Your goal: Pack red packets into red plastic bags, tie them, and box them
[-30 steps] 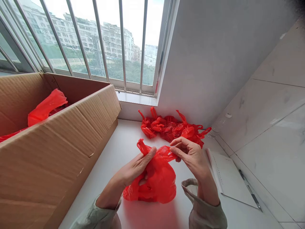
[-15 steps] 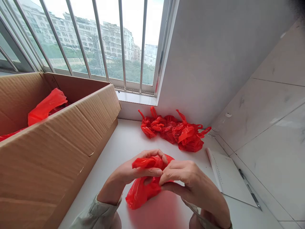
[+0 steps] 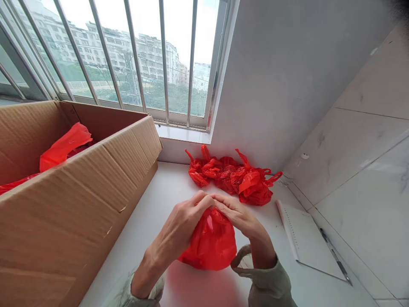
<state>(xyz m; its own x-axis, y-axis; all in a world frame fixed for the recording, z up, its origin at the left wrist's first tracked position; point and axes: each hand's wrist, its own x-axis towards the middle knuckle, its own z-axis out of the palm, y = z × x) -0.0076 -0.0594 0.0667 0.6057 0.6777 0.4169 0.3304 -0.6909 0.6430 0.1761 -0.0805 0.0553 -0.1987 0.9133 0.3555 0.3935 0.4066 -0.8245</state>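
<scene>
Head view: left hand (image 3: 184, 218) and right hand (image 3: 235, 213) pinch a red bag (image 3: 214, 243), top upward, long axis unclear.

1. Readable text, brands, numbers, signs: none.
2. Front red bag (image 3: 214, 245): no legible print.
3. Red bags by wall (image 3: 226, 177): same, nothing legible.
4. Cardboard box (image 3: 79, 204): no readable label, visible sides.
5. Notepad (image 3: 315, 238): small edge marks, not readable as text.
6. Pen (image 3: 335, 257): too small for any lettering.
</scene>
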